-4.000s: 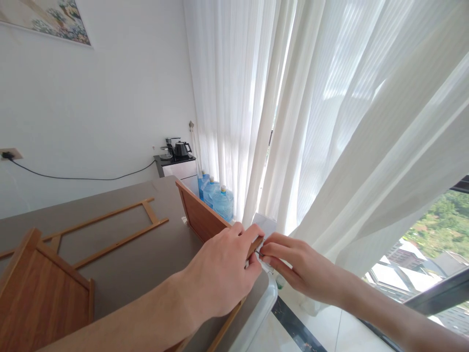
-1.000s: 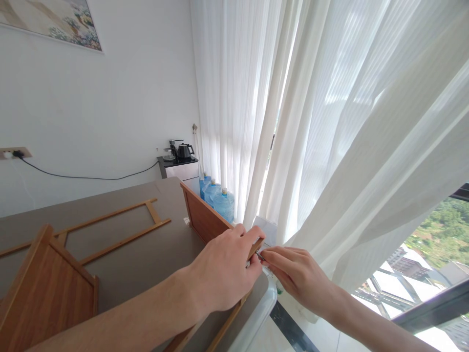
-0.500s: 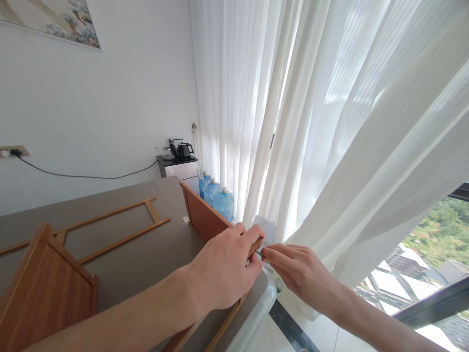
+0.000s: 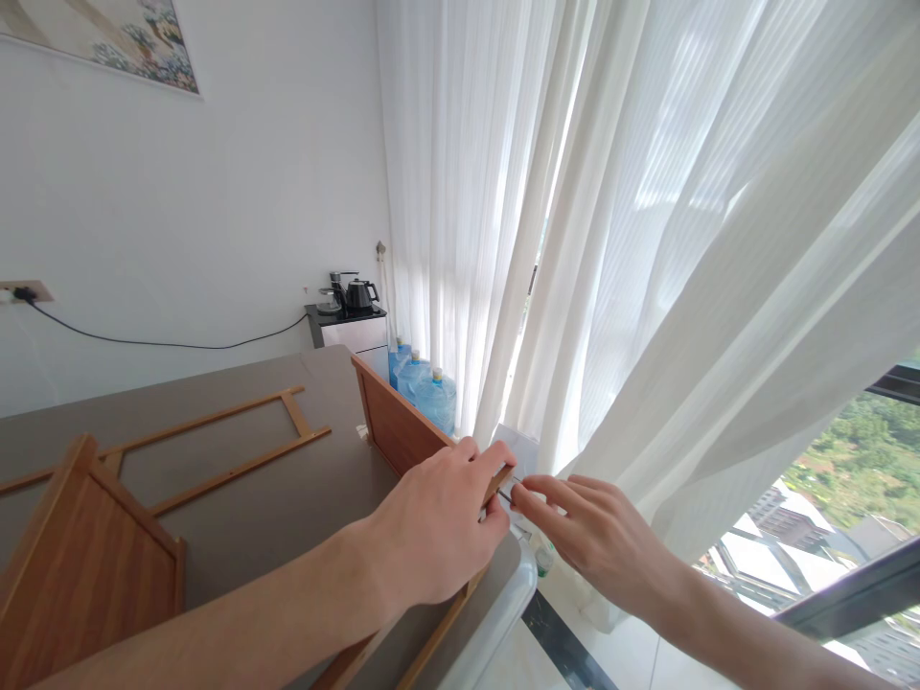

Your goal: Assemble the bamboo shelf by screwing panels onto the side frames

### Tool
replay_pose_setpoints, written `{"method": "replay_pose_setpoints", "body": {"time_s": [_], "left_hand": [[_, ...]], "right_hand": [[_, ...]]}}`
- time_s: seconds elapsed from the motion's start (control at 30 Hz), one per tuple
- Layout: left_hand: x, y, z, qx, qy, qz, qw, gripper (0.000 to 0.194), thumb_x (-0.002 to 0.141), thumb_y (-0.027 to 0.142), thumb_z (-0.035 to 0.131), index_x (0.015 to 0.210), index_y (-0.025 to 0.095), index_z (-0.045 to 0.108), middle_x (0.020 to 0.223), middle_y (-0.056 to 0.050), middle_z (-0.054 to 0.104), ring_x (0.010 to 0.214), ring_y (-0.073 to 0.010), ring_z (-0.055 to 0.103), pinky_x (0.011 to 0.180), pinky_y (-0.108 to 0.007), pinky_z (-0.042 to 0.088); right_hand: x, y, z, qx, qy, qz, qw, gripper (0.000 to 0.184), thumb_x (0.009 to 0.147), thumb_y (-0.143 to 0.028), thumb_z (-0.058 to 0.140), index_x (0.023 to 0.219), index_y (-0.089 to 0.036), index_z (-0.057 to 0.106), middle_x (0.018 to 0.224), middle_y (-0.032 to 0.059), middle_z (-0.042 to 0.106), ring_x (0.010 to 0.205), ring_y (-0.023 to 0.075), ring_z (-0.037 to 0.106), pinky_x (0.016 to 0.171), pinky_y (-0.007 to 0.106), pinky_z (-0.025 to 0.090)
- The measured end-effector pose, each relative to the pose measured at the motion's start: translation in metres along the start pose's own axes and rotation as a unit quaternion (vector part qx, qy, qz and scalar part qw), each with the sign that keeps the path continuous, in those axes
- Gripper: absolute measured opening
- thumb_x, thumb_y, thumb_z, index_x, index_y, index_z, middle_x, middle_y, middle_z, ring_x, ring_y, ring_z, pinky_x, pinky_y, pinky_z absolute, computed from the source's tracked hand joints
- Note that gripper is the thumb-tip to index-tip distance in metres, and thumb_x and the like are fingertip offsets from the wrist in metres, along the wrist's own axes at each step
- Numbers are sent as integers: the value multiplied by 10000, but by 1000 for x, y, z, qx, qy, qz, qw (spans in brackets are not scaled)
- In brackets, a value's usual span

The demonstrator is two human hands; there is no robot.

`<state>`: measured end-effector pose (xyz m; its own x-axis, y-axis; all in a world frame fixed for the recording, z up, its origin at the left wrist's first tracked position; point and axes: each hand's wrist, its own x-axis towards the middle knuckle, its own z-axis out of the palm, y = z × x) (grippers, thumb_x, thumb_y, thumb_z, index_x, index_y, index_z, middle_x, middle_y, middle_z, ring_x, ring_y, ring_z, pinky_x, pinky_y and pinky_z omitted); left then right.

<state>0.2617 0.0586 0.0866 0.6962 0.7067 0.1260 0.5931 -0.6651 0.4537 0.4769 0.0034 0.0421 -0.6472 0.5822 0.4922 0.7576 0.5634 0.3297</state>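
My left hand (image 4: 435, 522) is closed around the end of a reddish-brown wooden panel (image 4: 402, 417) that stands on edge along the table. Its thumb and fingers hold the wooden end from both sides, hiding much of it. Just to the right, my right hand (image 4: 600, 527) pinches a thin metal rod (image 4: 505, 497), which looks like a hex key. The rod points at the panel's end face; whether its tip sits in a hole is too small to tell. Wooden rails (image 4: 435, 637) lie below my left forearm and wrist.
On the grey-brown table (image 4: 280, 546) lie a ladder-like wooden frame (image 4: 234, 471) and, at left, another wooden panel (image 4: 119, 546). Blue water bottles (image 4: 435, 398) and a cabinet (image 4: 352, 333) with a kettle (image 4: 360, 294) stand beyond. White curtains (image 4: 610, 240) hang at right.
The fingers of my right hand have loosened and spread slightly around the rod, showing more of it. My left hand keeps its hold on the wood. The view has shifted slightly.
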Motion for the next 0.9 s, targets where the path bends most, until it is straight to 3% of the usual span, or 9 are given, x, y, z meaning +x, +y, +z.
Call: {"method": "replay_pose_setpoints", "body": {"time_s": [0.13,0.27,0.47,0.77,0.9], "left_hand": [[1,1,-2,-3,1,-1,1000,336,926,230,473,1229,324,580,1031,-48,630,973,-247,668,803,-357,530],[1,2,-2,3,-1,1,1000,323,920,221,463,1206,313,583,1004,-48,624,950,-246,666,806,-366,529],[0,0,0,2,1,3,1000,313,923,233,459,1201,318,574,1000,-43,617,939,-246,661,784,-353,521],[1,-1,1,-8,7,9,1000,312,920,235,444,1186,341,568,965,-30,603,913,-249,655,785,-384,533],[1,0,0,-2,5,7,1000,303,914,229,442,1169,321,577,969,-42,606,913,-256,655,780,-390,533]], "right_hand": [[8,4,-9,-70,6,-36,997,260,985,-4,424,1105,-117,625,934,83,720,603,152,628,540,315,463],[10,7,-11,-36,22,-66,997,248,1003,-5,407,1100,-89,618,939,106,717,667,155,676,554,295,517],[9,6,-12,-3,22,-34,999,335,1006,-8,355,1241,-118,567,984,98,700,645,142,649,529,278,533],[11,6,-15,20,-25,-27,999,262,1039,-66,379,1158,-146,599,920,72,651,653,152,585,566,294,521],[15,11,-18,0,-22,-62,998,263,1013,-19,398,1101,-133,617,917,77,646,648,154,578,567,308,494]]}}
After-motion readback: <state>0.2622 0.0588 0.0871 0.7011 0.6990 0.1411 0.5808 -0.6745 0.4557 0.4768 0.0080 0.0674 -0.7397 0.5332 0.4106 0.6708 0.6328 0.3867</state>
